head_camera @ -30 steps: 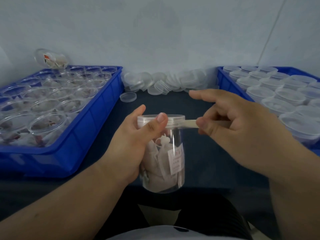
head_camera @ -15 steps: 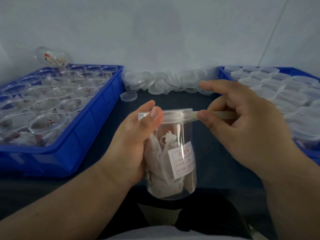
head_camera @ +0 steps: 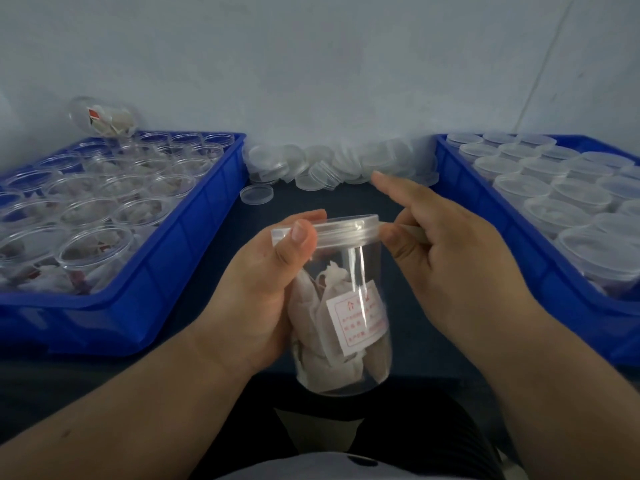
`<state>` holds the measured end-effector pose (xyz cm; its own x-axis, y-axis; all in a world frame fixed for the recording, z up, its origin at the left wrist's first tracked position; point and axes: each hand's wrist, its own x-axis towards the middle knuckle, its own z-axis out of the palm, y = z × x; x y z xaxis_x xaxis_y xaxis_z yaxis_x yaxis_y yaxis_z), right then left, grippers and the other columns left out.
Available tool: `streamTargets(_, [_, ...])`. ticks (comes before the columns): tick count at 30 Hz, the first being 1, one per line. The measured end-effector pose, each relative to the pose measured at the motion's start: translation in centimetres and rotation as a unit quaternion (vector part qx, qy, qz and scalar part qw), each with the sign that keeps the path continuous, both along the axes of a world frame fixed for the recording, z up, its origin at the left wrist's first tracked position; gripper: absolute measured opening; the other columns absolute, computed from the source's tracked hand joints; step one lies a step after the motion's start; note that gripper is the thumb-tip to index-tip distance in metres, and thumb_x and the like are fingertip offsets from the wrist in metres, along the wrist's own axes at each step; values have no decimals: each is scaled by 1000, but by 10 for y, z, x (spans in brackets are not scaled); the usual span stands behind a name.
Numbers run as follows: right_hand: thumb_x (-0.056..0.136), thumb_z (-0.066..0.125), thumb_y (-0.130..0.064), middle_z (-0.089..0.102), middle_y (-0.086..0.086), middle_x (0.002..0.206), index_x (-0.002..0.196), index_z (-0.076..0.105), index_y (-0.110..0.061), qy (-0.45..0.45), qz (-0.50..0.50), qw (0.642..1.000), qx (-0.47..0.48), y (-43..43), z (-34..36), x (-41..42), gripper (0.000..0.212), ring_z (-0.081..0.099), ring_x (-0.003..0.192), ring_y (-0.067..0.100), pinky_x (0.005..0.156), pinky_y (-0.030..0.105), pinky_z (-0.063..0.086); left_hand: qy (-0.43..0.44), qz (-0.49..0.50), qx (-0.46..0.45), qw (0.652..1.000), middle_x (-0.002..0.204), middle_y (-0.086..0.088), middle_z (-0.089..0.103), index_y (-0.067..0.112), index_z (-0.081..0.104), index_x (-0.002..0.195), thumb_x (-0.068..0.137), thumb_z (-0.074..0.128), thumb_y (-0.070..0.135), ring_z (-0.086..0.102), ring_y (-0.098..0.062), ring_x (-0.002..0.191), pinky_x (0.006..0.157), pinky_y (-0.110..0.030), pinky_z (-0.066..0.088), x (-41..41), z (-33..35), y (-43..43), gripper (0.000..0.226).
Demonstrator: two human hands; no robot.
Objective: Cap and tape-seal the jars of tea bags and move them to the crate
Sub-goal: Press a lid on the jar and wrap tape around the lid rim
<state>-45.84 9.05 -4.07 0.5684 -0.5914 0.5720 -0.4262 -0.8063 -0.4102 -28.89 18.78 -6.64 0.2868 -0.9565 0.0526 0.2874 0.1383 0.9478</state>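
— How many jars are being worked on?

— Just one. The left hand (head_camera: 256, 289) grips one clear jar (head_camera: 349, 271) round its side and holds it upright, off the bench (head_camera: 346, 199) and over the lap. Its thumb presses on the rim of the one lid (head_camera: 346, 228) sitting on top.

— And the other?

— The right hand (head_camera: 446, 261) pinches one strip of tape (head_camera: 411, 233) at the lid's right edge, forefinger stuck out straight.

— What's inside?

— White tea bags (head_camera: 322, 341), too bunched to count, and one label (head_camera: 360, 320) with red print.

— Crates?

— Two, both blue. The left crate (head_camera: 166, 271) holds open jars (head_camera: 86, 209), well over a dozen, though the far rows blur. One tipped jar (head_camera: 104, 117) lies on its side at the far corner. The right crate (head_camera: 457, 181) holds capped jars (head_camera: 568, 195), again over a dozen, and it runs out of sight.

— Spare lids?

— One heap of lids (head_camera: 339, 161) against the wall between the crates, overlapping past counting. There's also one loose lid (head_camera: 256, 195) flat on the bench beside it.
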Motion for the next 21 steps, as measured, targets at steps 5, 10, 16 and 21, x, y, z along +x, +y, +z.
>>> streamTargets(5, [93,45,-46,46,-21,79,147,42,-29,11,-40,998,-43,5,4,-1,57,49,75,7,79,39,49,-9,27,13,1000,130,-4,70,29,78,110,40,92,67,69,-25,117,99,-50,55,1,-4,-1,81])
streamTargets(10, [92,46,-48,53,-20,76,144,44,-32,34,-45,995,-81,13,7,-3,54,49,66,2,66,27,44,-78,59,39,994,114,10,75,33,57,133,35,91,70,73,-12,106,91,-41,56,-6,-3,-2,110])
streamTargets(16, [83,57,-50,65,-22,84,135,45,-51,-40,20,996,77,3,16,-20,53,60,78,-6,66,1,40,-22,73,62,995,104,-1,78,30,62,126,33,86,69,77,-17,94,75,-39,60,-3,-2,-5,104])
streamTargets(21, [87,62,-40,64,-16,82,134,54,-37,-73,17,997,-18,9,20,-24,48,59,73,-2,67,2,41,-36,115,89,989,98,7,78,30,64,125,26,86,76,76,-11,89,78,-41,60,-2,-4,-7,112])
